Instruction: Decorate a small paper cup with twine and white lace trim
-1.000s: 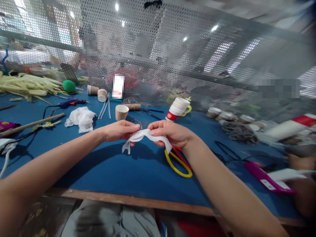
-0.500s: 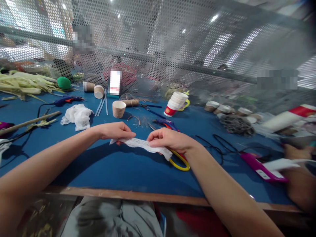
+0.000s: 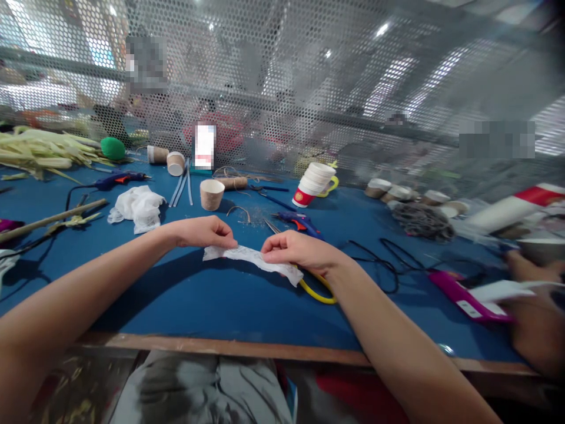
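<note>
A short strip of white lace (image 3: 247, 255) stretches between my two hands, just over the blue tabletop. My left hand (image 3: 210, 232) pinches it near its left end between thumb and fingers. Further right, my right hand (image 3: 293, 250) grips the strip from above, and a loose end hangs past the fingers. Scissors with yellow handles (image 3: 318, 291) lie under my right hand, which hides their middle; the pointed blades show beyond the knuckles. A wrapped cup (image 3: 212, 195) stands upright beyond my left hand. White lace cloth (image 3: 138, 207) is bunched to the left of it.
Behind my right hand rests a blue glue gun (image 3: 298, 224); another glue gun (image 3: 121, 179) lies at left. Stacked paper cups (image 3: 313, 184), a twine roll (image 3: 233, 183) and a phone (image 3: 204, 146) stand along the mesh panel. A purple power strip (image 3: 468, 300) lies near another person's arm (image 3: 536, 324).
My left hand has slid slightly along the lace, so more of its left end shows. The strip is held a little differently, and the person at right has moved slightly.
</note>
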A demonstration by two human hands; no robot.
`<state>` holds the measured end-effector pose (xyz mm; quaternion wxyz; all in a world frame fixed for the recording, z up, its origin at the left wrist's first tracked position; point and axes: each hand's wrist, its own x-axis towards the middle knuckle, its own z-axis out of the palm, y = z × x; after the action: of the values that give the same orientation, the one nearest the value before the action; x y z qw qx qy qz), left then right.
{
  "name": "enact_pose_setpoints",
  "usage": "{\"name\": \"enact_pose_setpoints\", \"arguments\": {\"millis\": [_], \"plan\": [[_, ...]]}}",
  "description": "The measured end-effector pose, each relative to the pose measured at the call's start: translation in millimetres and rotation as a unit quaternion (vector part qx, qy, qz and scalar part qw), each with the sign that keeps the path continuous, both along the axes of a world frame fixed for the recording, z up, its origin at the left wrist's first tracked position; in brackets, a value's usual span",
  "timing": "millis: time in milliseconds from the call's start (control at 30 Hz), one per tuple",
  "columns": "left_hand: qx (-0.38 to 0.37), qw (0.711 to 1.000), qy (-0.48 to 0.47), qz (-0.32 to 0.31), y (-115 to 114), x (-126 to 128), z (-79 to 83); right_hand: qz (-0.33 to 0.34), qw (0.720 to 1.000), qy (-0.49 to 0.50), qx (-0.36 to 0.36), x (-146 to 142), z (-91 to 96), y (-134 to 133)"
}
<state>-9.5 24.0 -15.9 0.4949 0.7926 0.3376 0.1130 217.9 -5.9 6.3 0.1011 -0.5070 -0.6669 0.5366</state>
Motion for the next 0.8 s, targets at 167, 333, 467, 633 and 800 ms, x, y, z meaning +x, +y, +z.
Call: {"name": "enact_pose_setpoints", "arguments": {"millis": [167,333,467,633,800], "plan": [[-0.094,0.995,-0.014,-0.001,-1.1,-3.8,4.8,-0.008,1.0,0.012,-0.006,-0.4,-2.9,0.9],[-0.17,0.985,-0.009,-0.01,0.2,-10.2,6.5,-0.029,0.998,0.03,-0.039,1.6,-7.6,1.2],[-0.179,0.983,0.018,-0.025,3.6,-13.5,3.6,-0.036,0.997,0.04,-0.055,2.0,-10.2,0.8],[-0.162,0.986,0.029,-0.013,7.6,-16.2,0.0,-0.044,0.996,0.041,-0.067,1.2,-10.2,-1.5],[-0.068,0.996,0.061,0.017,14.0,-21.3,-1.7,-0.042,0.997,0.032,-0.048,1.0,-15.5,-1.7]]}}
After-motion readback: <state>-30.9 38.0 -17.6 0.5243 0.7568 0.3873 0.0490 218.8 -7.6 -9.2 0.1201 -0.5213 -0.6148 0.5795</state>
